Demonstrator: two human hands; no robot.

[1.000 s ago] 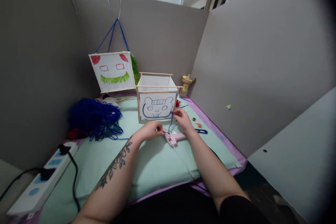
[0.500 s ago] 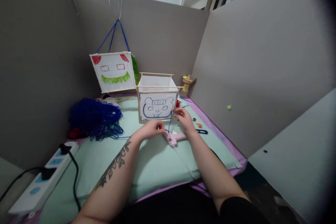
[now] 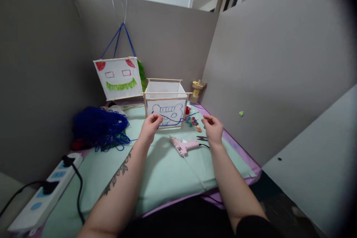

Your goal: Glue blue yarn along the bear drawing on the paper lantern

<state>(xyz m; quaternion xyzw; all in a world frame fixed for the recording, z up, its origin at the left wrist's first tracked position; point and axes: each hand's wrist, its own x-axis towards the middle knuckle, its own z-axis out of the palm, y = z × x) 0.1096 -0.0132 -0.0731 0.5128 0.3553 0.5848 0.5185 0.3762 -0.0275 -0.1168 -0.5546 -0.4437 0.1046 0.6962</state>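
Blue yarn (image 3: 174,119) runs in a thin loop in front of a white box lantern (image 3: 166,100), which has wooden sticks along its edges and a bear face drawn in blue. My left hand (image 3: 152,124) pinches the yarn before the lantern's lower left. To the right of the lantern, my right hand (image 3: 214,128) is closed in a pinch at the yarn's other side; the yarn close to those fingertips is faint. Below and between both hands, a pink glue gun (image 3: 184,146) lies on the table. Dark scissors (image 3: 202,138) lie beside my right wrist.
A tangled heap of blue yarn (image 3: 99,126) sits at left, near a white power strip (image 3: 41,195). Behind hangs another lantern (image 3: 119,78) with a green-fringed mouth. Small coloured pieces (image 3: 192,121) lie right of the box lantern. Grey partitions (image 3: 167,41) enclose the table.
Both hands have risen and moved apart, my left one up and leftward, my right one to the right. The yarn that hung down now spans across the lantern's front. The glue gun is uncovered.
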